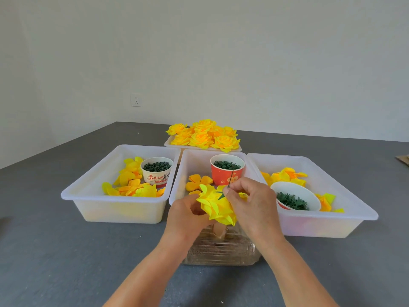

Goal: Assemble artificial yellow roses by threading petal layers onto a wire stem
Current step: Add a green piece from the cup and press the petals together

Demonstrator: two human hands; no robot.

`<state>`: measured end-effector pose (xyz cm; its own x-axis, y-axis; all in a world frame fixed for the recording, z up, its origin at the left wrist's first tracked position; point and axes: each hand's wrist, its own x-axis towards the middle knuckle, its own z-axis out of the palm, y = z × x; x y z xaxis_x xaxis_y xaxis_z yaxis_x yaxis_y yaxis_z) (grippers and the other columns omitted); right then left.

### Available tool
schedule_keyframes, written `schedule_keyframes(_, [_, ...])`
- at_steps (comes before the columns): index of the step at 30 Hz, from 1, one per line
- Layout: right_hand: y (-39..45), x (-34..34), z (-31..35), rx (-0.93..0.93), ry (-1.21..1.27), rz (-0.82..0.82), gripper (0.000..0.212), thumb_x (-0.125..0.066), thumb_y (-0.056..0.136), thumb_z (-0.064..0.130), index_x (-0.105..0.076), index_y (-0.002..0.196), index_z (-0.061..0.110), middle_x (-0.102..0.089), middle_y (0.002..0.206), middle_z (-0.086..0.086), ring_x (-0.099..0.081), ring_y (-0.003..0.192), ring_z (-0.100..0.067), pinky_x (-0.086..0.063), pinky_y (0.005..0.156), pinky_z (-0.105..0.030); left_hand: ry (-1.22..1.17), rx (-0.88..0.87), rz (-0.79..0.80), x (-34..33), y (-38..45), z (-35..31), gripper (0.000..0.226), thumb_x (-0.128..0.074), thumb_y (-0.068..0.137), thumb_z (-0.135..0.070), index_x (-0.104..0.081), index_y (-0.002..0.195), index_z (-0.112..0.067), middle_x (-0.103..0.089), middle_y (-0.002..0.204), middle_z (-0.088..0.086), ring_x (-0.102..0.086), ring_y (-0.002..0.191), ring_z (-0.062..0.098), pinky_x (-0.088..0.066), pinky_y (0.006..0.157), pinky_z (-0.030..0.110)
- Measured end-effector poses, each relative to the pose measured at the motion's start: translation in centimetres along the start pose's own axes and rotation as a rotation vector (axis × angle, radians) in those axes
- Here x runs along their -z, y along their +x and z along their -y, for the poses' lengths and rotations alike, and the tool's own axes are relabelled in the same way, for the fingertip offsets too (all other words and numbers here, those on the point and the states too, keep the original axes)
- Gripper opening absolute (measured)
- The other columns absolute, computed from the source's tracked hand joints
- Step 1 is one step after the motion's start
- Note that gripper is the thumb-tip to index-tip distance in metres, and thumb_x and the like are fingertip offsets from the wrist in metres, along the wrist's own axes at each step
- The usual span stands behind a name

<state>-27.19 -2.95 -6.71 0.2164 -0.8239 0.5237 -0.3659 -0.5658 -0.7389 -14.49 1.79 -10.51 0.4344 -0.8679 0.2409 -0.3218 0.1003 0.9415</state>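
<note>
A partly built yellow rose (218,204) is held upside down over the front of the middle bin, its thin dark wire stem (230,178) pointing up. My left hand (188,214) grips the petal layers from the left and below. My right hand (250,202) pinches a small green piece (221,194) at the foot of the wire, on the back of the petals. Loose orange-yellow petal layers (198,182) lie in the middle bin behind the rose.
Three white bins stand side by side: left bin (119,209) with petals and a white cup of green parts (156,171), middle bin (190,155) with a red cup (225,172), right bin (332,227) with petals and a tipped bowl (295,196). Finished roses (203,135) fill a far tray. A clear container (221,249) sits under my hands.
</note>
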Motion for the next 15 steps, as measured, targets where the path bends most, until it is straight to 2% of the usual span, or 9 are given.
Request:
schedule_keyframes(1, [-0.1,0.0,0.0,-0.001,0.003,-0.001,0.016,-0.069,0.083,0.02,-0.066,0.068,0.019,-0.061,0.063,0.016,-0.053,0.064,-0.004,-0.036,0.057,-0.011,-0.038,-0.005,-0.001,-0.2,0.0,0.0,0.034,-0.082,0.065,-0.004,-0.068,0.088,-0.025,-0.072,0.07,-0.013,-0.066,0.064,0.001,-0.047,0.055,0.011])
schedule_keyframes(3, [-0.1,-0.1,0.0,-0.006,-0.004,0.008,0.015,-0.068,0.084,0.022,-0.066,0.07,0.019,-0.061,0.064,0.017,-0.053,0.064,-0.002,-0.035,0.056,-0.01,-0.057,-0.043,-0.01,-0.5,0.0,-0.1,0.041,-0.082,0.065,-0.001,-0.063,0.09,-0.028,-0.071,0.069,-0.016,-0.066,0.063,-0.002,-0.045,0.051,0.008])
schedule_keyframes(10, [0.1,-0.1,0.2,-0.019,-0.01,0.025,0.017,-0.068,0.084,0.023,-0.064,0.067,0.02,-0.057,0.059,0.016,-0.047,0.054,0.002,-0.03,0.05,-0.012,0.087,-0.099,0.034,0.0,1.1,0.8,0.042,-0.077,0.069,0.003,-0.062,0.097,-0.025,-0.071,0.077,-0.012,-0.065,0.067,0.003,-0.047,0.055,0.011])
schedule_keyframes(12, [0.1,-0.2,0.3,-0.01,-0.02,0.029,0.019,-0.068,0.085,0.023,-0.063,0.067,0.02,-0.053,0.055,0.014,-0.045,0.049,0.0,-0.027,0.049,-0.016,0.135,-0.106,0.072,0.2,1.3,0.9,0.045,-0.082,0.064,-0.001,-0.061,0.094,-0.029,-0.07,0.077,-0.017,-0.065,0.071,0.001,-0.046,0.058,0.008])
schedule_keyframes(15, [0.4,-0.1,0.9,0.025,-0.04,0.008,0.017,-0.068,0.085,0.023,-0.064,0.069,0.019,-0.06,0.063,0.012,-0.05,0.057,-0.004,-0.035,0.055,-0.022,0.243,-0.128,0.126,0.2,0.9,0.7,0.046,-0.085,0.058,-0.009,-0.058,0.088,-0.032,-0.065,0.073,-0.031,-0.06,0.07,-0.01,-0.041,0.058,0.003])
